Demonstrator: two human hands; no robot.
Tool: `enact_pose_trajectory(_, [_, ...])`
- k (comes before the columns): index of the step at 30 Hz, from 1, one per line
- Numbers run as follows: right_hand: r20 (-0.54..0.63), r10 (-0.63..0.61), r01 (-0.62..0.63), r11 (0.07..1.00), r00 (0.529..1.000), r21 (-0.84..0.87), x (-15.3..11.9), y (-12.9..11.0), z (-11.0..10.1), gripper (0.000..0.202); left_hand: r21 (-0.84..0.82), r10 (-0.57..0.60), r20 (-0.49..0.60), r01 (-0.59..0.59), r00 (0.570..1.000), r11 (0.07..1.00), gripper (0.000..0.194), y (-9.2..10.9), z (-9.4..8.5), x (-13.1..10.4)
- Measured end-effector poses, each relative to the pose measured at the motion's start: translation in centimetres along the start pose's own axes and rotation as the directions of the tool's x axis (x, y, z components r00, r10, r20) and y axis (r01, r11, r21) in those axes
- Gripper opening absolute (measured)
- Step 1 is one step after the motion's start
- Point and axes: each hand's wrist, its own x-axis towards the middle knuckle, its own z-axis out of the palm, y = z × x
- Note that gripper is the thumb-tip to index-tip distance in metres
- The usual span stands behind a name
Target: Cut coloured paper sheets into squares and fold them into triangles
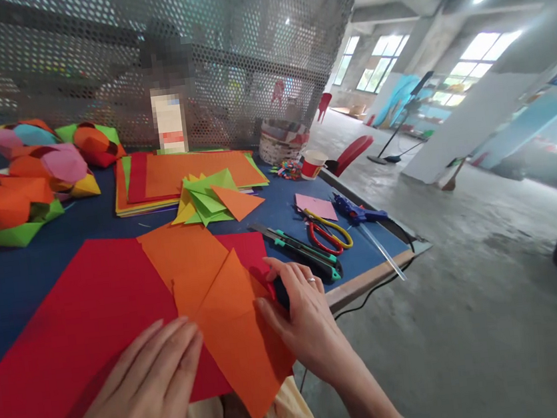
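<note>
A large red sheet of paper (113, 302) lies on the table in front of me. Two overlapping orange paper pieces (240, 334) rest across its right part, and the lower one's pointed corner juts past the red sheet's near edge. My left hand (138, 393) lies flat with fingers stretched, its fingertips at the left edge of the orange paper. Over the right edge of the sheets arches my right hand (303, 313), thumb on the orange paper and index fingertip by the red sheet. A gap shows between thumb and index, with no held object visible.
Right of the papers lie a utility knife (309, 256), scissors (328, 230), a pink paper piece (316, 206) and a blue glue gun (359, 210). Folded triangles (210, 200) and stacked coloured sheets (141, 177) sit behind. Paper shapes (47, 168) stand left; a paper cup (312, 163) stands right.
</note>
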Motion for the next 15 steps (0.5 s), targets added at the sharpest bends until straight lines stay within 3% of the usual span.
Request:
enact_pose_trajectory(2, [-0.013,-0.014,0.014,1.000,1.000,0.000,-0.1,0.1,0.1,0.046,0.036,0.015,-0.046,-0.013,0.999,0.999,0.048,1.5,0.0,2.5])
enact_pose_trajectory(4, [-0.022,-0.028,0.028,1.000,0.999,0.002,-0.1,0.2,0.2,0.045,0.057,0.086,0.012,-0.087,0.996,0.995,0.052,2.5,0.3,4.5])
enact_pose_trajectory(6, [-0.026,-0.038,0.038,0.999,0.999,0.002,-0.2,0.3,0.2,0.044,0.072,0.075,0.032,-0.077,0.997,0.994,0.053,2.8,0.9,5.5])
enact_pose_trajectory(9, [-0.030,-0.053,0.053,0.999,0.998,-0.002,-0.2,0.3,0.2,0.044,0.057,0.054,0.069,-0.058,0.996,0.997,0.054,2.4,1.4,5.3])
enact_pose_trajectory(13, [-0.029,-0.048,0.048,0.999,0.998,-0.006,-0.2,0.2,0.1,0.042,0.059,0.154,0.156,-0.165,0.976,0.985,0.053,0.7,0.8,3.9])
enact_pose_trajectory(15, [-0.025,-0.037,0.037,0.999,0.999,0.000,-0.2,0.1,0.0,0.042,0.073,0.184,0.149,-0.197,0.972,0.978,0.052,0.0,0.2,3.4])
